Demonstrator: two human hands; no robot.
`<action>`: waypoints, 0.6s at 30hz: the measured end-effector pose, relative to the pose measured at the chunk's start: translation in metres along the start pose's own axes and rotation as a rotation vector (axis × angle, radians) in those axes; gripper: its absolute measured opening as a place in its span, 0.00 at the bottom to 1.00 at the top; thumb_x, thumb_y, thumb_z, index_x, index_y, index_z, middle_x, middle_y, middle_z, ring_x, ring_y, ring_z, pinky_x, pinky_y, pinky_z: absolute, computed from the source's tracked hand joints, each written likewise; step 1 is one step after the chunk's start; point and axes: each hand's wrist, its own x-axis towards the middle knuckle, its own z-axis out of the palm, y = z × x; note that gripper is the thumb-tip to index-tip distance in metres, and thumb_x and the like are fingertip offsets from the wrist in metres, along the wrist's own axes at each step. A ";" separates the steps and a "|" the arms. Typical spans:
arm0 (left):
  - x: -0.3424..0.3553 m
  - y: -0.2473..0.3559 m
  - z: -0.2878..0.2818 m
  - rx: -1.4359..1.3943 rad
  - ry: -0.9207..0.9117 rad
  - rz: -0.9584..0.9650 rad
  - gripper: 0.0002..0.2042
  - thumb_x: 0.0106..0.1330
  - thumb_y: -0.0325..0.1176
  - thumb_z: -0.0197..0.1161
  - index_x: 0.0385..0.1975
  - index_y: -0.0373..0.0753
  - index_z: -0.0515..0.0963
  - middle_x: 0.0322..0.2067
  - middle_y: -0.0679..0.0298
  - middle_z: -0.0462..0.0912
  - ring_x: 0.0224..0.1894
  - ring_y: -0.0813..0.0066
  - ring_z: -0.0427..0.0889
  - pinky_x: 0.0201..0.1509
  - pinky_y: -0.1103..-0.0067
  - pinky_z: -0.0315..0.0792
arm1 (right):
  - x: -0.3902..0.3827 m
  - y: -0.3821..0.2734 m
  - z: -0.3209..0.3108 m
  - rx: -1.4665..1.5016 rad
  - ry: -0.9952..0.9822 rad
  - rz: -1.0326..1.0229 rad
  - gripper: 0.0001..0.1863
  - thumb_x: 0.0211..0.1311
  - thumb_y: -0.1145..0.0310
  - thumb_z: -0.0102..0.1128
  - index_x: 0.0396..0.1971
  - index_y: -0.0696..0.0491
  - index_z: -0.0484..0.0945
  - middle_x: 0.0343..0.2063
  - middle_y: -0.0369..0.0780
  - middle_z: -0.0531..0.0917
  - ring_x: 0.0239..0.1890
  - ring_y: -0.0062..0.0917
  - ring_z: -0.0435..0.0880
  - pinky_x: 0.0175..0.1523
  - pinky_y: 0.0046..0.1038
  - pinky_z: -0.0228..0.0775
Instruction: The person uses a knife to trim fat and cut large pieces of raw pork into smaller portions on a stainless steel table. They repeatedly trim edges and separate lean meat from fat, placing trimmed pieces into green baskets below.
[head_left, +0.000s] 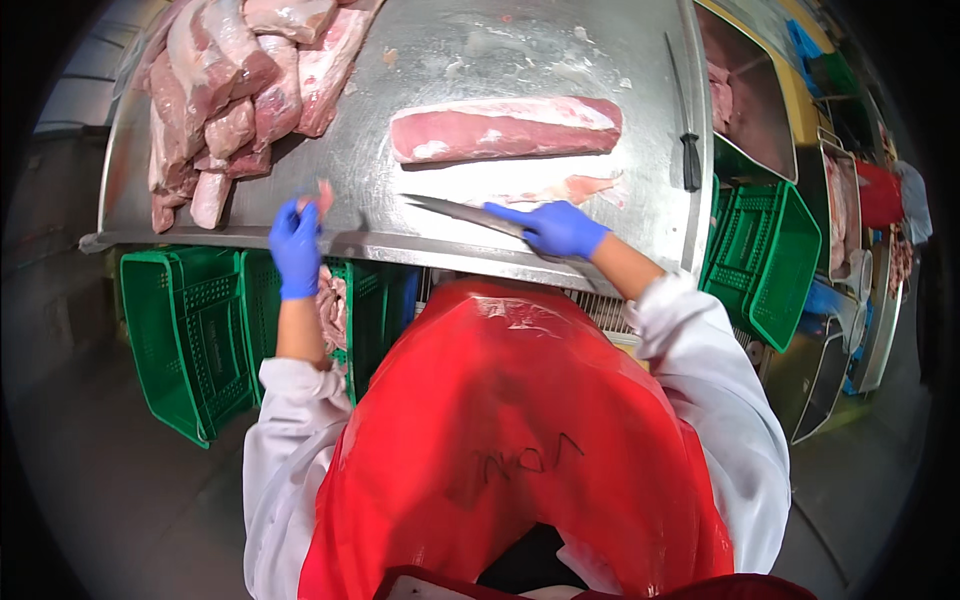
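My left hand [296, 245], in a blue glove, is closed on a small scrap of meat [322, 198] above the near edge of the steel table [370, 205]. My right hand [557, 229], gloved in blue too, grips a knife [465, 213] whose blade points left, low over the table. Beyond the knife lies a long trimmed pork loin [505, 132] on a white cutting board [440, 181]. Between loin and right hand rests a strip of pale fatty trimming [570, 190]. The knife's handle is mostly hidden in my fingers.
Several pieces of meat [230, 90] are heaped at the table's far left. A sharpening steel [688, 150] with a black handle lies along the right edge. Green crates [200, 335] stand below at left, one holding meat scraps [332, 310]; another green crate [765, 265] stands at right.
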 end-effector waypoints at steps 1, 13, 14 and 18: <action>-0.006 -0.020 -0.032 0.059 0.023 -0.032 0.05 0.71 0.29 0.62 0.34 0.36 0.78 0.27 0.73 0.75 0.27 0.86 0.69 0.32 0.84 0.65 | -0.012 0.004 -0.017 0.035 -0.064 0.060 0.42 0.62 0.71 0.53 0.76 0.31 0.53 0.27 0.51 0.83 0.30 0.44 0.84 0.43 0.43 0.75; -0.030 -0.144 -0.142 0.597 0.236 -0.089 0.22 0.65 0.33 0.68 0.55 0.30 0.73 0.46 0.54 0.83 0.47 0.67 0.81 0.54 0.72 0.76 | -0.087 0.054 -0.050 0.006 -0.204 0.255 0.41 0.64 0.70 0.55 0.75 0.27 0.54 0.29 0.46 0.86 0.24 0.43 0.81 0.37 0.41 0.76; -0.015 -0.130 -0.122 0.530 0.237 -0.046 0.21 0.66 0.32 0.68 0.55 0.30 0.73 0.46 0.55 0.83 0.47 0.68 0.81 0.54 0.72 0.76 | -0.107 0.055 -0.052 0.071 -0.120 0.256 0.41 0.64 0.71 0.55 0.76 0.29 0.55 0.26 0.45 0.86 0.22 0.38 0.81 0.36 0.39 0.76; 0.047 -0.067 -0.039 0.472 0.085 0.218 0.18 0.67 0.29 0.66 0.55 0.31 0.74 0.46 0.56 0.83 0.46 0.70 0.81 0.56 0.73 0.75 | -0.195 0.050 -0.080 0.567 0.296 0.545 0.42 0.62 0.75 0.56 0.76 0.36 0.57 0.21 0.36 0.83 0.19 0.17 0.76 0.32 0.27 0.74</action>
